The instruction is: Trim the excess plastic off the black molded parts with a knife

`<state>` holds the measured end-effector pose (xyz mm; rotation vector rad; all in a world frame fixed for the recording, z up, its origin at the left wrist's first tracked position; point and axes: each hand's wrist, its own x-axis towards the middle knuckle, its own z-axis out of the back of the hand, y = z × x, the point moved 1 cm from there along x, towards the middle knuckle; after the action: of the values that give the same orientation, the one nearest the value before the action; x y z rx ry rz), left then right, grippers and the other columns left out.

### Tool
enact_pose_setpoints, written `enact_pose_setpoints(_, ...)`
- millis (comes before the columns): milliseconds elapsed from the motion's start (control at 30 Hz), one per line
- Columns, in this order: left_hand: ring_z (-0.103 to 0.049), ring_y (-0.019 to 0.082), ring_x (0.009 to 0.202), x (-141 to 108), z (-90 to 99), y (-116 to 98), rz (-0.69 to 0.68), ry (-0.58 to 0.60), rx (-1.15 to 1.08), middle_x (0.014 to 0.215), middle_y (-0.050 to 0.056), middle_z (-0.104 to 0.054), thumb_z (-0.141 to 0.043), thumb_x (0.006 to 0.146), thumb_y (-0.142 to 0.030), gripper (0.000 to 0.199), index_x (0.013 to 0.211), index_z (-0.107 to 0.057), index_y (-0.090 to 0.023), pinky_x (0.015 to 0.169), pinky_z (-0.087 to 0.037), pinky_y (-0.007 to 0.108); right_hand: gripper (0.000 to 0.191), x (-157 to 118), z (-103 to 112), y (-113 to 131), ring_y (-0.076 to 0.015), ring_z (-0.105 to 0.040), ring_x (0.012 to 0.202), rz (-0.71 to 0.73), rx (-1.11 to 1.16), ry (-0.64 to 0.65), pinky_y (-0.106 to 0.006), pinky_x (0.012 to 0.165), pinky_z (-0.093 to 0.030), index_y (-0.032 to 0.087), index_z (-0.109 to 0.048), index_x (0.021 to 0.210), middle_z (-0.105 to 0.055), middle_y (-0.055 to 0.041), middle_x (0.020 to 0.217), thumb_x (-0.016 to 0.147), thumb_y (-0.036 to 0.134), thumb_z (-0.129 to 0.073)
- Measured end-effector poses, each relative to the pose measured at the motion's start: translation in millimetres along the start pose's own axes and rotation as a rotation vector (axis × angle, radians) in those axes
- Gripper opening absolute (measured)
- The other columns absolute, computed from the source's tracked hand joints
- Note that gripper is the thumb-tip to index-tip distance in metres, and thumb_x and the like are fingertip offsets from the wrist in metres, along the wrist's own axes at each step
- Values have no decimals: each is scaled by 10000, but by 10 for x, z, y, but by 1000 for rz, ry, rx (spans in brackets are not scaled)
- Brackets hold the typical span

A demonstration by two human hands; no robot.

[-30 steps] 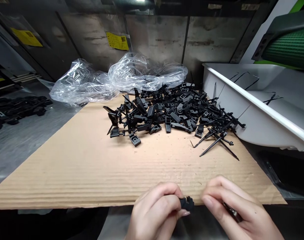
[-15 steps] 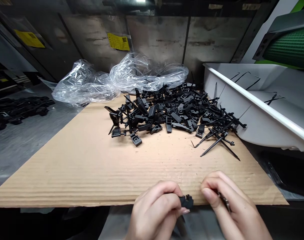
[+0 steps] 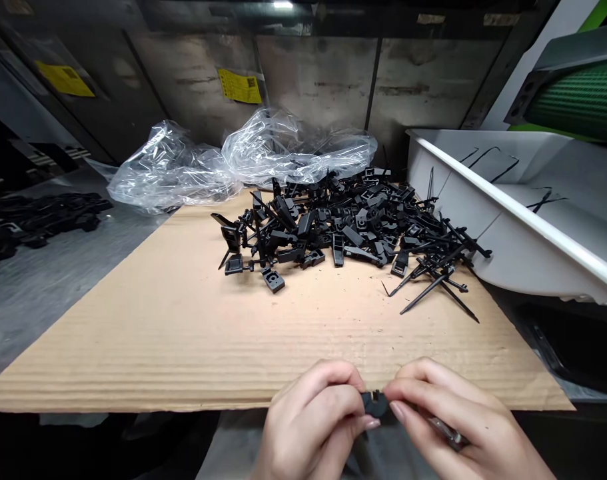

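My left hand (image 3: 313, 420) is closed, pinching a small black plastic part (image 3: 374, 404) at the front edge of the cardboard. The part has a notch on its top side. My right hand (image 3: 453, 417) is closed too, its thumb and forefinger tips up against the right end of that part. A thin, shiny metal-looking tool (image 3: 448, 433) lies under the right fingers, mostly covered by them; its kind cannot be made out. Further back, a heap of black plastic parts (image 3: 353, 227) lies on the cardboard sheet (image 3: 183, 340).
Crumpled clear plastic bags (image 3: 178, 170) lie behind the heap. At right stands a white bin (image 3: 523, 200) with a few thin black pieces inside. Thin black sprues (image 3: 440, 287) stick out near it. More black parts (image 3: 38, 223) lie on the metal surface at left.
My right hand has moved left, and its fingertips now meet the black plastic part. My left hand holds the part in nearly the same place.
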<state>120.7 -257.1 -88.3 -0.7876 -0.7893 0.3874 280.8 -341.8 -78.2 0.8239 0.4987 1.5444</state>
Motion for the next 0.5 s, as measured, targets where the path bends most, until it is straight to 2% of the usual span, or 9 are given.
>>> enact_pose_setpoints(233, -573, 135, 654, 4, 1, 6, 1, 8, -4, 805, 30, -582, -609, 802, -61, 144, 771, -535, -181, 588, -460, 208, 134, -20, -63, 52, -76, -540, 575, 127, -199, -243, -157, 547, -452, 197, -545, 831, -545, 7, 686, 804, 76, -495)
enact_pose_setpoints(433, -580, 134, 691, 17, 19, 7, 23, 7, -80, 834, 25, -582, -634, 787, -53, 152, 820, -569, -186, 632, -468, 208, 122, 13, 36, 36, -39, -511, 494, 36, -86, -291, -118, 484, -434, 212, -547, 815, -547, 32, 692, 814, 98, -506)
enact_pose_setpoints(500, -588, 134, 720, 21, 33, 10, 33, 11, -112, 847, 27, -580, -639, 790, -65, 142, 845, -583, -184, 658, -474, 202, 140, 3, 20, 32, -50, -551, 538, 56, -72, -227, -119, 513, -452, 211, -558, 842, -557, 28, 693, 820, 88, -494)
